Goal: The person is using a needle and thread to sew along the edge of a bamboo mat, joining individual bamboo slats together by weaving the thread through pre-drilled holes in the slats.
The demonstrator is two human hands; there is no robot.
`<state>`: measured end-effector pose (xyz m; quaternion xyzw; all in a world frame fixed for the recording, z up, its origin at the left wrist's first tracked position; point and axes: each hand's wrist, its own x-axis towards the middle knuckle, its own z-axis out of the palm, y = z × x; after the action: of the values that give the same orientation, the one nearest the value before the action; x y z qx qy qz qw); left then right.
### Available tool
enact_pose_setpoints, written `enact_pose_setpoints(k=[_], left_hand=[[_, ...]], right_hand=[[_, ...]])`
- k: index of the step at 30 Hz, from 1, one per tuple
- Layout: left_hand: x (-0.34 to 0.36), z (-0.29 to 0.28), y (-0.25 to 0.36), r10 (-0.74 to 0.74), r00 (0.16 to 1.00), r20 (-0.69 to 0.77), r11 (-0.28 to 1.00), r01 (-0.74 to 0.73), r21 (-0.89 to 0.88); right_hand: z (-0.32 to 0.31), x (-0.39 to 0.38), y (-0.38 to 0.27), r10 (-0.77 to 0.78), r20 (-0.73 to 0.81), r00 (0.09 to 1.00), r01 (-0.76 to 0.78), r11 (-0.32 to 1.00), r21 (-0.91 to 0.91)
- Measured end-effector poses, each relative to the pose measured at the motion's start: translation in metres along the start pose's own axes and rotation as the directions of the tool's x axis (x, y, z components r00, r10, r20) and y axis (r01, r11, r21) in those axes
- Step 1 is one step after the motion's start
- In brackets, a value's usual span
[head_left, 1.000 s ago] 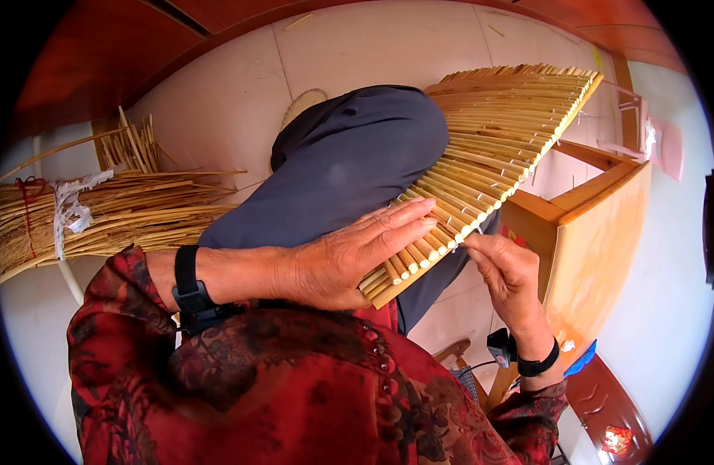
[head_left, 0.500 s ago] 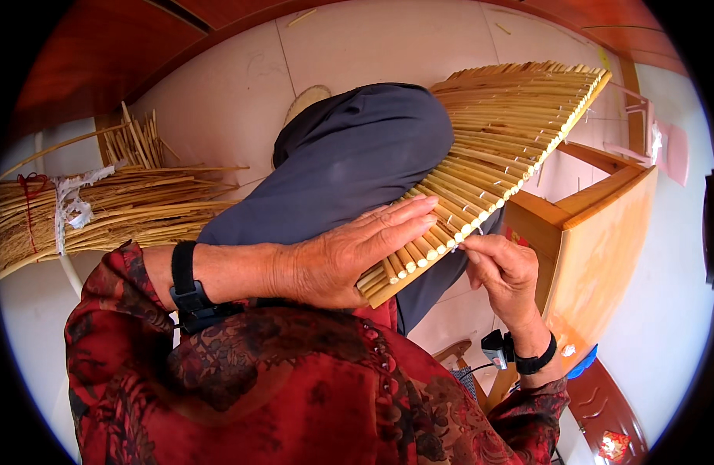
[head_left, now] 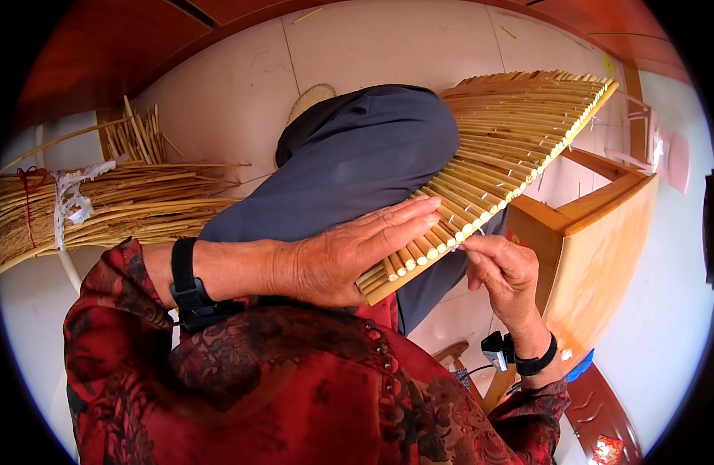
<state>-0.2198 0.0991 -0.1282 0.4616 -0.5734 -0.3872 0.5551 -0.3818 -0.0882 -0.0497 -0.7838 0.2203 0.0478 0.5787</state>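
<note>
Resting on the stick mat (head_left: 520, 143) | left hand (head_left: 357, 244): grip flat, spread over its near end | right hand (head_left: 506, 270): grip pinched narrow at its right edge, contents unclear | mat: near centre to far right, beside dark-trousered knee (head_left: 407, 128)

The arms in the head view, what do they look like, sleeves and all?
The left sleeve and right sleeve are red with a dark pattern. The left grip and right grip are ungloved. A buckled black strap is worn on the left, a black band on the right, with a small grey-and-black box beside it and a thin dark cable.
</note>
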Motion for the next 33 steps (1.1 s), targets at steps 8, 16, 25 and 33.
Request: enact_pose_setpoints(k=[8, 16, 25, 33], left_hand=[[0.000, 0.000, 0.000, 0.002, 1.000, 0.001, 1.000, -0.002, -0.004], [-0.002, 0.003, -0.003, 0.016, 1.000, -0.026, 1.000, -0.016, -0.011], [0.003, 0.004, 0.005, 0.011, 1.000, 0.004, 0.998, -0.011, 0.068], [0.004, 0.006, 0.006, -0.041, 0.993, 0.113, 0.997, 0.033, 0.071]], right_hand=[[0.003, 0.004, -0.006, 0.003, 0.012, 1.000, -0.002, 1.000, -0.006], [0.009, 0.009, -0.016, 0.095, 0.004, 0.995, -0.095, 0.995, 0.015], [0.004, 0.000, -0.004, -0.014, -0.013, 1.000, 0.013, 0.994, -0.108], [0.010, -0.024, 0.011, 0.115, -0.068, 0.991, -0.116, 0.993, -0.016]])
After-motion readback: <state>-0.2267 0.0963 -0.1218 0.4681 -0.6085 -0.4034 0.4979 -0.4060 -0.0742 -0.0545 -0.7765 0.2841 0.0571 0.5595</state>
